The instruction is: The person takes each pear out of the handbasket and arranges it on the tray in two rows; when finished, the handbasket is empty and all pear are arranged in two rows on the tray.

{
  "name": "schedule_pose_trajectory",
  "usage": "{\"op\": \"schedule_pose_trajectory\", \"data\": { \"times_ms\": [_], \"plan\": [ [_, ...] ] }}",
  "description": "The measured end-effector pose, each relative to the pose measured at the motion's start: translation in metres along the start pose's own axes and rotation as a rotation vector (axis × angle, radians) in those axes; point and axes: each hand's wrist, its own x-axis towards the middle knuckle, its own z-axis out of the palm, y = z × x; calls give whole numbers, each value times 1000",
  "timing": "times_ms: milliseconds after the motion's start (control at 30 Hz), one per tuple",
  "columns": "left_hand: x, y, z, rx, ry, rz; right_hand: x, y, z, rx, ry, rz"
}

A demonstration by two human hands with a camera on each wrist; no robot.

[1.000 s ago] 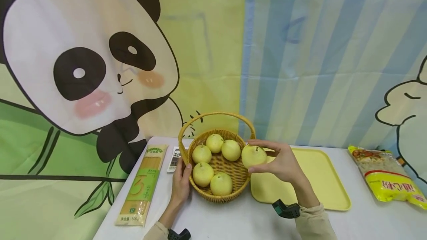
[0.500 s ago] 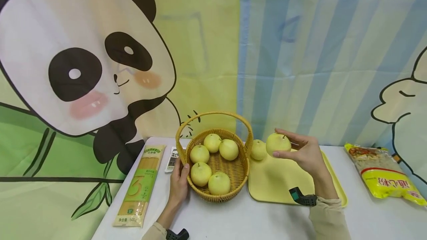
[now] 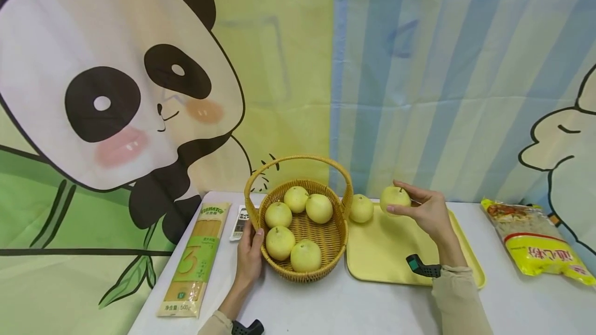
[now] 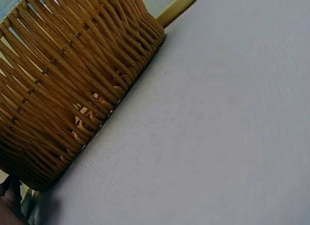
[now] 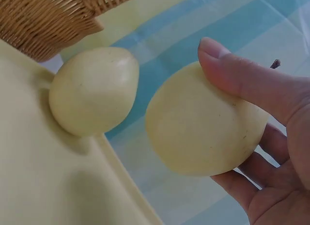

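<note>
- Since a second ago, the pear point(image 3: 390, 197) and right hand point(image 3: 429, 213) are shifted from the basket's point(image 3: 326, 247) right rim to above the tray point(image 3: 396, 255).
- Right hand grips the pear between thumb and fingers.
- It looks firm, moderately heavy and smooth, so it could slip, and likely bruises if squeezed or dropped; best held round its widest part, not by the stem point(image 5: 275, 64).
- Another pear point(image 3: 361, 208) rests near, on the tray's far left corner.
- Left hand point(image 3: 250, 255) holds the basket's left side; five pears point(image 3: 306, 256) lie inside.
</note>
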Motion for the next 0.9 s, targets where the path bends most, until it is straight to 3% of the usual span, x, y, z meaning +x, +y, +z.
{"op": "schedule_pose_trajectory", "data": {
  "times_ms": [600,900],
  "plan": [
    [-1,-1,0,9,10,16,10,39,8,74,-117,117],
    [0,-3,0,-6,5,32,11,52,19,67,-141,81]
  ]
}}
